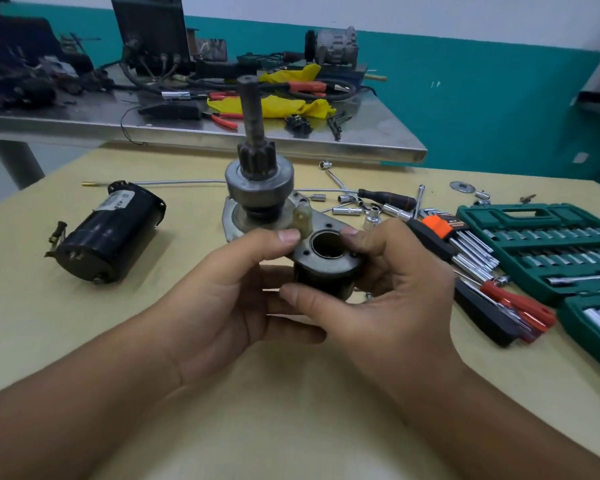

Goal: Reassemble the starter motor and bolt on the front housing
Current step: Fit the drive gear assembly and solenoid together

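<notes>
1. Teal-and-white walls back a steel bench cluttered with cables and pliers; nearer, a tan counter carries the job.
2. At centre, both hands hold the starter's inner assembly off the counter: a plate with the drive gear and shaft standing up at 12 o'clock, and a dark solenoid with its bore facing up.
3. Left hand grips from 9 o'clock, thumb on the plate's edge, fingers curled beneath; this seems to steady the shaft upright.
4. Right hand wraps the solenoid from 3 o'clock, thumb across its front, fingers curled round its far rim, probably to seat it squarely.
5. At 9 o'clock the black motor body lies on its side, well apart, likely waiting to be rejoined.
6. At 3 o'clock sit a green socket case, hex keys, a screwdriver and loose sockets, kept within reach for bolting.
7. I cannot pick out the front housing.
</notes>
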Action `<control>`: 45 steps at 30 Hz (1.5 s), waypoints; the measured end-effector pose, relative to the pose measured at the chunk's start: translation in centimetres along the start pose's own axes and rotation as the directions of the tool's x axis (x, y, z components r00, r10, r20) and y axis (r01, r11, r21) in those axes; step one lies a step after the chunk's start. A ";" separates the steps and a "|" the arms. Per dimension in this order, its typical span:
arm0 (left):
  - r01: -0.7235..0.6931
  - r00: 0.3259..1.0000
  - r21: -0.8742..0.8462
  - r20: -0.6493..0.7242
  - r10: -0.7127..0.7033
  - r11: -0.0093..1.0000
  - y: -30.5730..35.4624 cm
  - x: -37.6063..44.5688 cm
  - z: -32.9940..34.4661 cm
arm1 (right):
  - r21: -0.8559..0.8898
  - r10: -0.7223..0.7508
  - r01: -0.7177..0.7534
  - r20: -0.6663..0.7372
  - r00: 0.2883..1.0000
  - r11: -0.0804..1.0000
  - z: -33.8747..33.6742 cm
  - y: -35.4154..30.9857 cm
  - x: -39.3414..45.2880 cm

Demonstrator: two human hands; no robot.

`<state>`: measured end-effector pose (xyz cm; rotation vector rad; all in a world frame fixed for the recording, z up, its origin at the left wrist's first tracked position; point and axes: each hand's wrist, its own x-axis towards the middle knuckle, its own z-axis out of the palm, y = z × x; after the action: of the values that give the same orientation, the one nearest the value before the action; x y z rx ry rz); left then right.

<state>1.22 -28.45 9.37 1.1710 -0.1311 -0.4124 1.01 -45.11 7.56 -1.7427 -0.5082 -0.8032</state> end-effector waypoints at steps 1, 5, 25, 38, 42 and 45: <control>0.023 1.000 0.013 0.004 -0.023 1.000 0.1 0.1 -0.2 | 0.013 0.025 -0.025 -0.001 1.000 1.000 0.1 0.1 0.0; -0.027 1.000 -0.025 -0.012 0.027 0.999 0.0 0.5 -0.6 | 0.043 0.028 -0.029 0.010 1.000 0.999 0.5 0.3 0.1; -0.077 0.941 -0.007 -0.332 0.070 0.997 0.0 1.8 -2.2 | -0.443 0.405 -0.195 0.449 0.797 0.875 -9.0 3.2 6.6; -0.083 0.953 0.070 -0.286 0.099 0.994 -0.3 1.9 -2.7 | -0.640 0.610 0.088 0.759 0.228 0.763 -7.7 2.0 5.1; -0.087 0.952 0.085 -0.287 0.108 0.993 -0.2 1.9 -2.6 | -0.633 0.603 0.084 0.764 0.227 0.770 -7.4 2.2 5.3; -0.080 0.951 0.072 -0.293 0.098 0.994 -0.1 2.0 -2.6 | -0.531 0.493 0.007 0.790 0.365 0.847 -7.1 2.2 5.2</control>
<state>3.83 -26.98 7.98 1.2676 0.0659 -0.1503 4.17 -52.79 11.20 -2.5877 -0.7713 0.4586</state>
